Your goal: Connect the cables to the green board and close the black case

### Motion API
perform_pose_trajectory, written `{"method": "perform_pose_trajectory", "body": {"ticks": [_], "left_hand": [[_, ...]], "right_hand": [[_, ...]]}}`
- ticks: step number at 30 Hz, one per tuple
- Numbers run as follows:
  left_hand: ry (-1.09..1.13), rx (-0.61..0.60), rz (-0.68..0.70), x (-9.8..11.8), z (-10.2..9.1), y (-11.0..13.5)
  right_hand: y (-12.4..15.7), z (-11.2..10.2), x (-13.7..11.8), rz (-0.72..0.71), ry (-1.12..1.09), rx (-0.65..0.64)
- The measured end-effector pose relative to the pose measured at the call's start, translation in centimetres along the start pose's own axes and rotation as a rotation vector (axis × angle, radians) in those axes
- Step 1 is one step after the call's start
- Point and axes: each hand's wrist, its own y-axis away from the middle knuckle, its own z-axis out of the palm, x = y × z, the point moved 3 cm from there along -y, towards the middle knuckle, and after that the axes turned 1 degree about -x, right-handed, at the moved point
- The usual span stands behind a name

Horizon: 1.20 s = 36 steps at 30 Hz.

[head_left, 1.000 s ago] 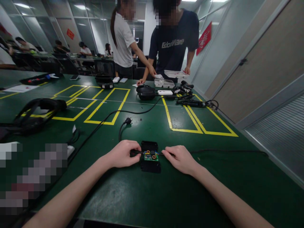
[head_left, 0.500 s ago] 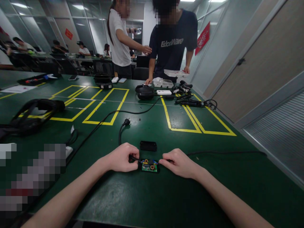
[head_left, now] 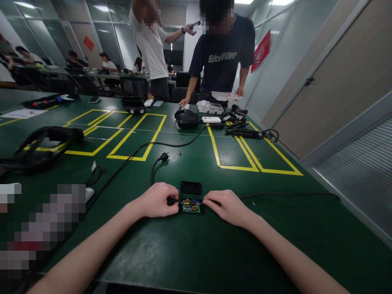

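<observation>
A small green circuit board (head_left: pixel 190 207) with two copper-wound coils sits in a black case half on the table in front of me. My left hand (head_left: pixel 159 199) is closed round the black power cord at the board's left end. That cord (head_left: pixel 151 175) runs up to a two-pin plug (head_left: pixel 164 157) lying on the table. At the right end, the fingertips of my right hand (head_left: pixel 225 206) pinch together at the wires; the fingers hide most of what they grip. Just beyond the board lies a black case cover (head_left: pixel 191 188), its hollow side up.
A thin black cable (head_left: pixel 290 195) stretches off to the right. Headsets (head_left: pixel 45 145) and a blurred-out object (head_left: pixel 52 224) lie on the left. Further back are black gear (head_left: pixel 245 128), a white power bank-like box (head_left: pixel 211 119) and plastic trays (head_left: pixel 210 108). Two people stand across the table.
Both hands and the board have shifted slightly away from me, and the board sits lower in its case. Across the table, the person in white has turned and raised an arm.
</observation>
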Motion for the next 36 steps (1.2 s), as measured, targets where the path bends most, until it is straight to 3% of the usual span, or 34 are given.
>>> {"method": "perform_pose_trajectory", "body": {"ticks": [7, 17, 29, 36], "left_hand": [[0.011, 0.029, 0.001, -0.1, -0.1, 0.1], [-0.025, 0.031, 0.049, -0.3, -0.1, 0.2], [0.058, -0.02, -0.026, -0.1, 0.0, 0.1], [0.087, 0.042, -0.09, -1.0, 0.1, -0.1]], "right_hand": [[0.0, 0.0, 0.0, -0.1, -0.029, 0.106], [0.1, -0.3, -0.1, -0.185, -0.139, 0.153], [0.1, -0.6, -0.4, -0.269, -0.137, 0.084], [-0.1, -0.5, -0.6, -0.264, -0.055, 0.103]]}}
